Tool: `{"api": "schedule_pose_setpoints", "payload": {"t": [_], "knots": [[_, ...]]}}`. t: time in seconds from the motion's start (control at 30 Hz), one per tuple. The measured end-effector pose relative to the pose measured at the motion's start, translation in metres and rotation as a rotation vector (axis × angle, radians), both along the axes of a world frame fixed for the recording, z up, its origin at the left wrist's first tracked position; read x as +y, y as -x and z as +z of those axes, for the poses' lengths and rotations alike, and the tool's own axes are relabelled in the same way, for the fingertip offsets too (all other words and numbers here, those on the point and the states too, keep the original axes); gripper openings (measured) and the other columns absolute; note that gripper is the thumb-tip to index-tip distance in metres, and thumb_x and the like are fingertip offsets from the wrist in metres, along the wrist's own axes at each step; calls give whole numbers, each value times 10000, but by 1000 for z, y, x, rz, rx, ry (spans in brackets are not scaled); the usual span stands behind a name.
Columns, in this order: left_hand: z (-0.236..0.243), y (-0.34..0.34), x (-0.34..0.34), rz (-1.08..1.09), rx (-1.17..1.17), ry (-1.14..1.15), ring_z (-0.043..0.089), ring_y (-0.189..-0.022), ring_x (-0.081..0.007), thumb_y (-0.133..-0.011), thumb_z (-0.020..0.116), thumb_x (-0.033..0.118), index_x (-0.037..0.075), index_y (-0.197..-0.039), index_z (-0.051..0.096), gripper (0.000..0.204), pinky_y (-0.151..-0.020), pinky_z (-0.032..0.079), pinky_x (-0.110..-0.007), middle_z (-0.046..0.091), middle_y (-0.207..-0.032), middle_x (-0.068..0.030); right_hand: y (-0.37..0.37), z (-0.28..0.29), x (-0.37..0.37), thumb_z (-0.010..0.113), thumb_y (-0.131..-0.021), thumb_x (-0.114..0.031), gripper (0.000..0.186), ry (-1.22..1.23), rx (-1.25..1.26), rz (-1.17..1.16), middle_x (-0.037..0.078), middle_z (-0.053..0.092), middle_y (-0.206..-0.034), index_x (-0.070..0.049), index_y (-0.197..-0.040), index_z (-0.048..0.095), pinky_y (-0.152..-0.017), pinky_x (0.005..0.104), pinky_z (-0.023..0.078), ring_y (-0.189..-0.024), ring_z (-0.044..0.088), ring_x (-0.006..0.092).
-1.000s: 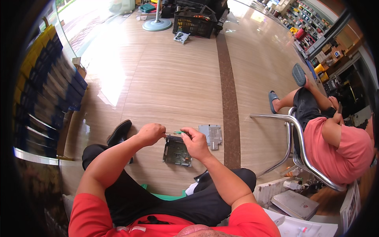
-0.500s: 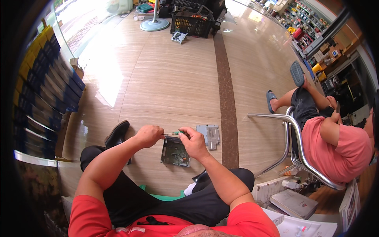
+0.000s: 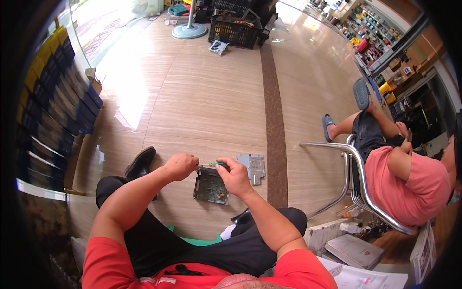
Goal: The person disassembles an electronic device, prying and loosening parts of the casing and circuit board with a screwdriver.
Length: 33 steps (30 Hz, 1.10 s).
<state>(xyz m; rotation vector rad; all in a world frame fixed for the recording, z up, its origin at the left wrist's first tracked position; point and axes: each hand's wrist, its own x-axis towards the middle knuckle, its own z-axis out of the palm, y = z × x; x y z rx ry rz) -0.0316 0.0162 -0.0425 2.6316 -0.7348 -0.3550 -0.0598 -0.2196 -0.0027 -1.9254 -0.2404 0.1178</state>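
Observation:
My right hand [image 3: 236, 178] is closed round a small screwdriver [image 3: 220, 164] with a green handle. The tool lies nearly level, its shaft pointing left toward my left hand [image 3: 181, 167]. That hand is closed at the shaft's far end, by the upper left corner of an opened electronic unit; what its fingers grip is hidden. Below both hands the unit [image 3: 210, 188] rests on the floor, a dark frame round a green circuit board. Just right of my right hand, a flat grey metal plate [image 3: 256, 169] with cut-outs lies on the tiles.
Black shoes [image 3: 140, 163] flank the unit, and a green stool [image 3: 195, 241] is under me. At right, a person in pink [image 3: 409, 183] sits on a metal chair [image 3: 358, 159]. Ahead stand a black crate [image 3: 233, 32] and a round stand base [image 3: 189, 31]; boxes [image 3: 57, 91] line the left.
The whole view has shifted slightly. Both hands keep nearly the same pose at the screwdriver; the unit and plate stay on the floor.

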Motion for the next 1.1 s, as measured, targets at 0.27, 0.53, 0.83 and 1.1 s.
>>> {"api": "schedule_pose_setpoints", "payload": {"t": [0.27, 0.53, 0.83, 1.1], "knots": [[3, 1, -2, -2, 6, 11, 659, -905, -347, -911, 653, 300, 59, -877, 646, 244, -750, 518, -466, 683, -909, -122, 1, -5, 0, 686, -923, -120, 207, 6, -6, 15, 65, 719, -855, 10, -1083, 681, -709, 262, 531, -767, 645, 91], [1, 0, -3, 7, 11, 1, 659, -901, -349, -910, 651, 299, 59, -881, 647, 241, -747, 518, -471, 684, -911, -121, 1, -1, -1, 685, -919, -118, 210, 12, -7, -3, 72, 719, -850, 9, -1086, 684, -702, 261, 525, -761, 642, 93], [4, 2, -2, 22, 21, -26, 664, -917, -356, -940, 618, 289, 67, -900, 647, 227, -756, 522, -475, 687, -913, -133, 1, -5, 2, 701, -892, -137, 216, -12, -20, -26, 139, 716, -819, -11, -1066, 689, -670, 312, 534, -710, 675, 169], [0, 0, -2, 22, 44, -18, 655, -903, -374, -946, 608, 315, 53, -903, 631, 267, -765, 510, -491, 676, -915, -154, 1, -7, 0, 703, -888, -131, 195, -7, -19, -29, 121, 709, -803, -10, -1041, 698, -660, 302, 527, -701, 657, 144]]}}
